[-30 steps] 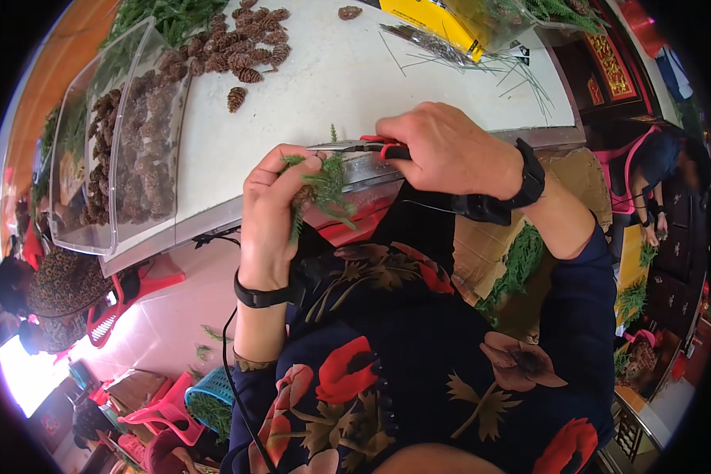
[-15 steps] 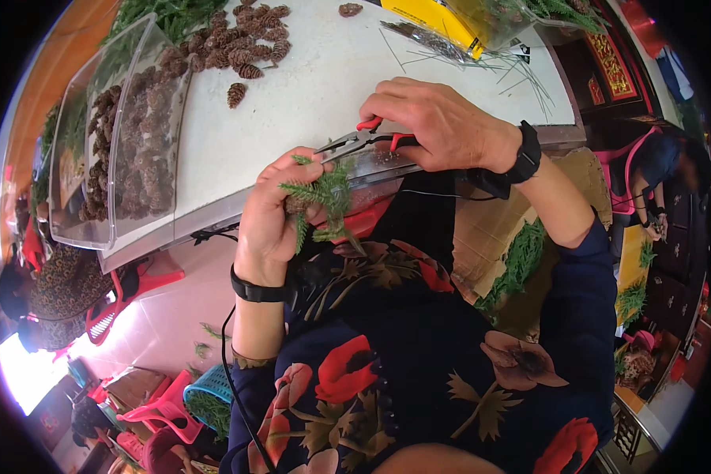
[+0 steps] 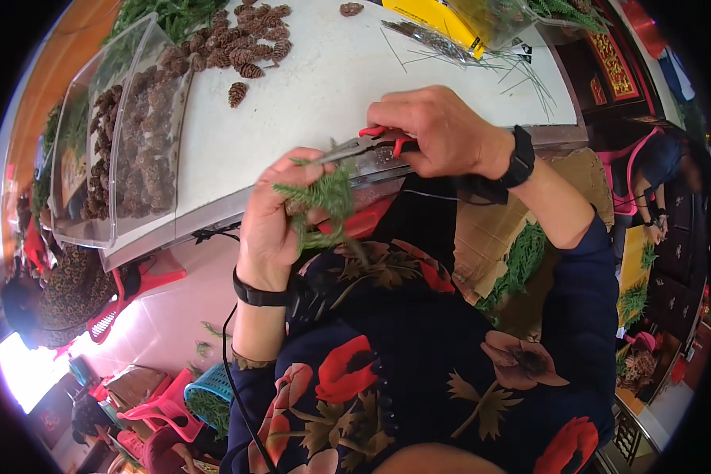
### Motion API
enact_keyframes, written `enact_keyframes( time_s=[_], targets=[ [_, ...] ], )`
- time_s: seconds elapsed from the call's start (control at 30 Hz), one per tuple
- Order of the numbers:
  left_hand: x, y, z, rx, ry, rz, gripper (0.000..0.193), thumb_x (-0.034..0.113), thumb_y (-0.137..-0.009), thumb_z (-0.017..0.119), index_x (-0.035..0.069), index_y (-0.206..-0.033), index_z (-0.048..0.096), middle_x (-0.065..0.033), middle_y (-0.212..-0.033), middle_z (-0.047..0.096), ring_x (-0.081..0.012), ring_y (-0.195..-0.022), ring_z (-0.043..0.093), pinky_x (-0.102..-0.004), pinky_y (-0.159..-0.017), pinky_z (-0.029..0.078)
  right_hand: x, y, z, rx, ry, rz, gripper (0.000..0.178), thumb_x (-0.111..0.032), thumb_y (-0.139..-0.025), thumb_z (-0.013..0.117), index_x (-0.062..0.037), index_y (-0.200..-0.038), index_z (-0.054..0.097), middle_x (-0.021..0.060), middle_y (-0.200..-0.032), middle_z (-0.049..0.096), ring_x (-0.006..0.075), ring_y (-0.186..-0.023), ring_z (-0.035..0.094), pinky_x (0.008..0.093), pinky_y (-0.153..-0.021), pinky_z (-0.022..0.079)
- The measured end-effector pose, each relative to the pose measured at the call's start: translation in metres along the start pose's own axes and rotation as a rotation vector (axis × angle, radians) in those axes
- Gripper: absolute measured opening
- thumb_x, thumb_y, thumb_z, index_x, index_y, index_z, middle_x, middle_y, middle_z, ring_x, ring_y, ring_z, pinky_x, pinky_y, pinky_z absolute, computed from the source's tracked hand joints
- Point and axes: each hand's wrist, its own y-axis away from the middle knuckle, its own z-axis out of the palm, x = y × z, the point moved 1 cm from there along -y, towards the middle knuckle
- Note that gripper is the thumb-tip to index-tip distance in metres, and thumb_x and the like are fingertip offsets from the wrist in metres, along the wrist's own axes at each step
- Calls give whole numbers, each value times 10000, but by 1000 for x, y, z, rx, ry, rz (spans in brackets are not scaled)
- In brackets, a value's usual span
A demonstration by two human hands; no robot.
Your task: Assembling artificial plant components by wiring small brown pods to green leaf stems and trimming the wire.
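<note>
My right hand (image 3: 450,134) is closed around the red-and-black handles of long-nose pliers (image 3: 359,145). The plier jaws point left and their tips meet the fingertips of my left hand (image 3: 270,213). A green artificial pine sprig (image 3: 328,193) is pinched in my left hand, its needles blurred and its stem hanging toward my body. Something brownish shows among the needles near the left palm, too hidden to tell. Whatever the plier tips grip is too small to make out. Both hands are held over the near edge of the white table (image 3: 308,87).
Pine cones (image 3: 241,51) lie heaped at the far left, beside a clear plastic box (image 3: 114,142) full of more. Thin green wires (image 3: 521,79) and a yellow package (image 3: 442,24) lie at the far right. Greenery fills a cardboard box (image 3: 482,229) by my right side. Other people sit nearby.
My right hand and the pliers have shifted slightly toward me, and the plier handles look closer together. The pine sprig has moved a little and is now blurred.
</note>
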Motion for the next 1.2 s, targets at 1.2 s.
enact_keyframes(
  time_s=[1.2],
  targets=[
    [-11, -8, 4, 271, -1026, 880, 119, 54, -856, 678, 6, -965, 662, 24, -729, 591, -15, -606, 511, -179, -493, 371, -22, -10, -7, -280, -165, 587, 217, -187, -846, 658, 24, -878, 618, 207, -682, 597, 402, -658, 567, 438, -604, 442]
  ],
)
